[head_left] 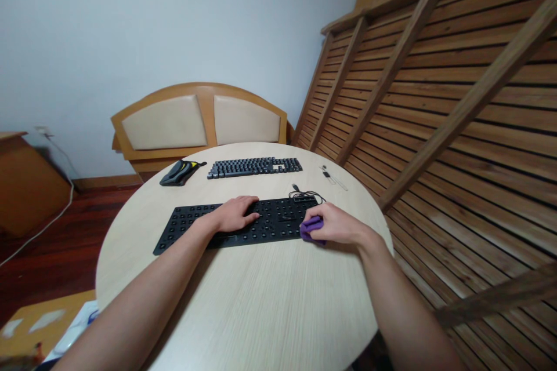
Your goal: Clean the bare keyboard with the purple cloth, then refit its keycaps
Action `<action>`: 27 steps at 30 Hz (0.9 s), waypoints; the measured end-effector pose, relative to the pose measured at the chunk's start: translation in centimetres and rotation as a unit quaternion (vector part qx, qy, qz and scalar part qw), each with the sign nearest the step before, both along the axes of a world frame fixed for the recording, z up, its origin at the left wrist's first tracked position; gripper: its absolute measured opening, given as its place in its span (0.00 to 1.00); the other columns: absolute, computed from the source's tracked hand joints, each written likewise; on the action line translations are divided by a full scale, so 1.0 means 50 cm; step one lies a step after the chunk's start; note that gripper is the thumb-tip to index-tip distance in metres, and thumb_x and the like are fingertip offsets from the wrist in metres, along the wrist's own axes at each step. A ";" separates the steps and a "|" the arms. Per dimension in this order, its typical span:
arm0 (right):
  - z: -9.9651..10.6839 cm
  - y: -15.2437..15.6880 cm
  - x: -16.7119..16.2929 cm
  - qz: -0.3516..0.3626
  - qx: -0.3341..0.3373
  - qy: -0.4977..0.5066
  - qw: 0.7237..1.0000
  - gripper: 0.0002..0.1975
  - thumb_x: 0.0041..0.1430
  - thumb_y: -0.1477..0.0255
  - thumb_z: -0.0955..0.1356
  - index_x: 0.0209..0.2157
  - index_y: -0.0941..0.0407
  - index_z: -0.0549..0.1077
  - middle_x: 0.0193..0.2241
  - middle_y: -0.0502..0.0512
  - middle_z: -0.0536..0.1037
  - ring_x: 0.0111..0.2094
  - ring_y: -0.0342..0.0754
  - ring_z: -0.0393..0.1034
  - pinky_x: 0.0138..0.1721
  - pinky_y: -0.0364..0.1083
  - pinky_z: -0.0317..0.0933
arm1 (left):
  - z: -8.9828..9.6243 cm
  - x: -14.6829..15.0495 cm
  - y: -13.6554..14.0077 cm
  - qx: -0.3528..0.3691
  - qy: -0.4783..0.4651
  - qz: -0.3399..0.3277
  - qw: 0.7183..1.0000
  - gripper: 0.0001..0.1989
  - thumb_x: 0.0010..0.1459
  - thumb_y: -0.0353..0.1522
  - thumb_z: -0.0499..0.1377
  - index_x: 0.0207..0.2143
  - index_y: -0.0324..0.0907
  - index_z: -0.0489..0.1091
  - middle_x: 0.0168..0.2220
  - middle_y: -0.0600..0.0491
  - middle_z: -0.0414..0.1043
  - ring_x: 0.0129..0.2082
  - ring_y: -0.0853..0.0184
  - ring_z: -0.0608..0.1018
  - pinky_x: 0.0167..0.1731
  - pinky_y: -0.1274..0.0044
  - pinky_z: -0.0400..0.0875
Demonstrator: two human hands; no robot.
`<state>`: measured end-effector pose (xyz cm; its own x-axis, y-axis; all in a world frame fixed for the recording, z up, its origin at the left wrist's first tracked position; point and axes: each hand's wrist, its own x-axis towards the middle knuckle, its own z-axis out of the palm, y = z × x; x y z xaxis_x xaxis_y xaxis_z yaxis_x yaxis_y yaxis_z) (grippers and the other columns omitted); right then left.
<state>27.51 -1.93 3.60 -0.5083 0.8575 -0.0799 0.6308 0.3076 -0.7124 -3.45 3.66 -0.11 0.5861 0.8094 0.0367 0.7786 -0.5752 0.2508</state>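
A black keyboard base with its keycaps off lies across the round table. Flat on its middle rests my left hand, fingers stretched out and holding nothing. My right hand grips a folded purple cloth at the base's right end, and the cloth touches its edge. Behind the base, the removed keycaps are laid out in keyboard order. A coiled black cable with a USB plug sits at the base's upper right.
Dark gloves with grey and yellow parts lie at the table's back left. A small wire tool lies at the back right. A slatted wooden frame leans along the table's right side. The table has a round edge.
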 end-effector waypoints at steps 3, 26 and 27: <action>-0.001 -0.001 -0.003 -0.002 0.019 -0.011 1.000 0.10 0.44 0.78 0.68 0.30 0.57 0.78 0.24 0.50 0.77 0.24 0.43 0.70 0.22 0.39 0.59 | -0.001 0.000 0.001 0.002 0.002 -0.001 1.000 0.31 0.65 0.45 0.50 0.63 0.34 0.59 0.63 0.39 0.61 0.63 0.54 0.66 0.63 0.66 0.57; -0.003 -0.027 -0.098 0.154 0.230 -0.096 0.956 0.13 0.52 0.81 0.69 0.36 0.52 0.80 0.37 0.50 0.82 0.38 0.46 0.75 0.40 0.42 0.62 | -0.003 0.001 0.002 0.008 -0.003 -0.001 1.000 0.30 0.64 0.45 0.51 0.62 0.35 0.59 0.63 0.39 0.62 0.63 0.54 0.66 0.62 0.66 0.58; 0.000 -0.026 -0.093 0.149 0.225 -0.099 0.958 0.13 0.51 0.81 0.69 0.36 0.52 0.81 0.36 0.50 0.82 0.38 0.46 0.75 0.40 0.42 0.62 | -0.002 0.001 0.002 0.007 -0.002 -0.002 1.000 0.30 0.65 0.45 0.51 0.62 0.34 0.59 0.63 0.39 0.62 0.63 0.54 0.66 0.62 0.66 0.58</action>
